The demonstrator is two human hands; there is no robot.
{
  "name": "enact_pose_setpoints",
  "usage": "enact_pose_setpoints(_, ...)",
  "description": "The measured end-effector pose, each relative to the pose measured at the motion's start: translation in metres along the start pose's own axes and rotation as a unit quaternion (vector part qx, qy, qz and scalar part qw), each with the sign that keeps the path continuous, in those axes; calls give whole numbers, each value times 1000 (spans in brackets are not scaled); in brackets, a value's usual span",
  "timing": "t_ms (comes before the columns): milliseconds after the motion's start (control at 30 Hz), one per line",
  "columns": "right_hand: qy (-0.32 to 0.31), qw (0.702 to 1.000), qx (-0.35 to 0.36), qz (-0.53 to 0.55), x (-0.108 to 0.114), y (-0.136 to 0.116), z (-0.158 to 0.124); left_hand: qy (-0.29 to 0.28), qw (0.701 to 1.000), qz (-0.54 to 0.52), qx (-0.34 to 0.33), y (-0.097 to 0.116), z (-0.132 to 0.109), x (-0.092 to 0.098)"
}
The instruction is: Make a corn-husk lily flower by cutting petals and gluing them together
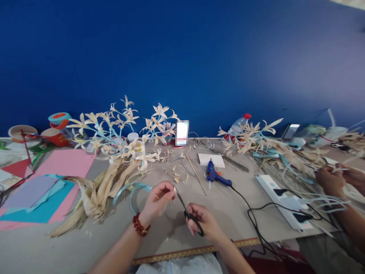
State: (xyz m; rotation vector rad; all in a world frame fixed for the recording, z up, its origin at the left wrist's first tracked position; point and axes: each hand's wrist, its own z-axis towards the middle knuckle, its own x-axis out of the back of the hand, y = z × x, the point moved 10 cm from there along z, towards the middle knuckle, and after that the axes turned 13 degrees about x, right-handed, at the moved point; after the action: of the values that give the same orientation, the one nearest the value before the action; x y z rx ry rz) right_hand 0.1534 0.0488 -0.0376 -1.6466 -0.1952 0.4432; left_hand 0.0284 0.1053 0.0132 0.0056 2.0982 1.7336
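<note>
My left hand [157, 198] pinches a small pale piece of corn husk [174, 189] between thumb and fingers, a red bead bracelet [139, 225] on its wrist. My right hand [203, 221] grips black-handled scissors [188, 212], whose blades point up and left and meet the small piece. Both hands hover over the grey table [171, 228] near its front edge. A pile of dry corn husks [97, 194] lies just to the left, with a curled light-blue paper strip [136, 189] beside it.
Husk flowers on blue stems [125, 129] stand behind. A blue glue gun [215, 176], thin wooden stick [196, 174], white power strip [285, 201] and black cable [253, 220] lie right of centre. Coloured paper sheets [42, 190] lie left. Another person's hands [333, 180] work at far right.
</note>
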Motion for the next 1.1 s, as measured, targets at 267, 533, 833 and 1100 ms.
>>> enact_pose_setpoints(267, 3, 1000, 7, -11, 0, -1, 4, -20, 1000, 14, -5, -2, 0, -3)
enact_pose_setpoints(533, 9, 1000, 12, -4, -2, -5, 5, -7, 1000, 30, -4, 0, 0, -3)
enact_pose_setpoints(833, 14, 1000, 15, -5, 0, -3, 5, -6, 999, 36, -14, 0, 0, -4)
enact_pose_setpoints(1100, 22, 1000, 10, -3, 1, -3, 6, -9, 999, 34, -12, 0, 0, -4)
